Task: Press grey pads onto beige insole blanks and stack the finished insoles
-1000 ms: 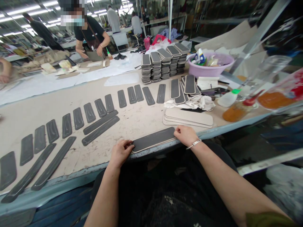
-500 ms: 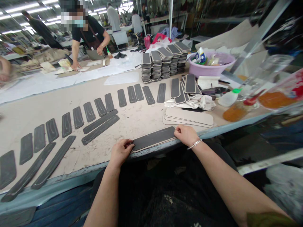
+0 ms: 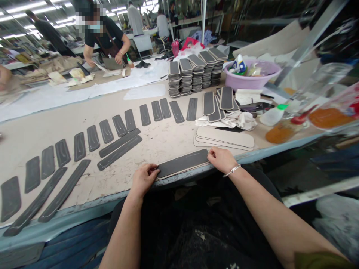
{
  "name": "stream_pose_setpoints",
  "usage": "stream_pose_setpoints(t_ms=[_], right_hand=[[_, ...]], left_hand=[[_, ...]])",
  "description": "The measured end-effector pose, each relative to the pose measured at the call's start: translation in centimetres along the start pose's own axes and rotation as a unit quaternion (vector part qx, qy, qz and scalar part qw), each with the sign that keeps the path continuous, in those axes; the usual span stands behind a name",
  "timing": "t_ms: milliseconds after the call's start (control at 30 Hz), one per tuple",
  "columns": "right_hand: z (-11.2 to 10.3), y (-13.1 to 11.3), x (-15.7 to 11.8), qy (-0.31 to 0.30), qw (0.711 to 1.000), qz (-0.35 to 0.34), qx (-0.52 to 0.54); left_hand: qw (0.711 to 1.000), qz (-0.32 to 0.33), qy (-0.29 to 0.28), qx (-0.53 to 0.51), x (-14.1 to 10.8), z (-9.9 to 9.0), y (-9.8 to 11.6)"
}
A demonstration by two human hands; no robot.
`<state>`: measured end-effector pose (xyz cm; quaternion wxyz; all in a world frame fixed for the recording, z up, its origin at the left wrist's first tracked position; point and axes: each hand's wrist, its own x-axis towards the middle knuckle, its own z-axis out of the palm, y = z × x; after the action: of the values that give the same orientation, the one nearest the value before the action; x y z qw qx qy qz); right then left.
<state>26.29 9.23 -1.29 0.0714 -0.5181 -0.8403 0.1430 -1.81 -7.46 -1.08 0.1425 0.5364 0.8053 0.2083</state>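
A long dark grey strip (image 3: 183,163) with rounded ends lies over a larger pale piece at the table's front edge. My left hand (image 3: 145,180) pinches its left end between thumb and fingers. At the right end, the closed fingers of my right hand (image 3: 223,160) grip the strip's corner. Just behind my right hand is a small fanned stack of pale rounded pieces (image 3: 224,137). Two long dark strips (image 3: 120,152) lie to the left, beyond my left hand, with a row of shorter dark pieces (image 3: 106,131) behind them.
Tall stacks of grey pieces (image 3: 198,76) stand at the back beside a purple basin (image 3: 252,76). A white cloth (image 3: 241,120), a green-tipped bottle (image 3: 272,116) and a container of orange liquid (image 3: 277,133) are at right. Across the table, a person (image 3: 105,41) handles sheets.
Both my hands keep their hold on the strip, with hardly any movement. Across the table, the person's hand has lifted a pale piece off the surface. The view has shifted slightly.
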Motion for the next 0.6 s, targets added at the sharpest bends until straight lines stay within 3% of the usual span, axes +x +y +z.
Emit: stream_pose_setpoints(t_ms=[600], right_hand=[[-0.01,-0.04,-0.04,0.008,1.000,-0.001,0.002]], left_hand=[[1.000,-0.002,0.001,-0.009,0.09,0.12,-0.11]])
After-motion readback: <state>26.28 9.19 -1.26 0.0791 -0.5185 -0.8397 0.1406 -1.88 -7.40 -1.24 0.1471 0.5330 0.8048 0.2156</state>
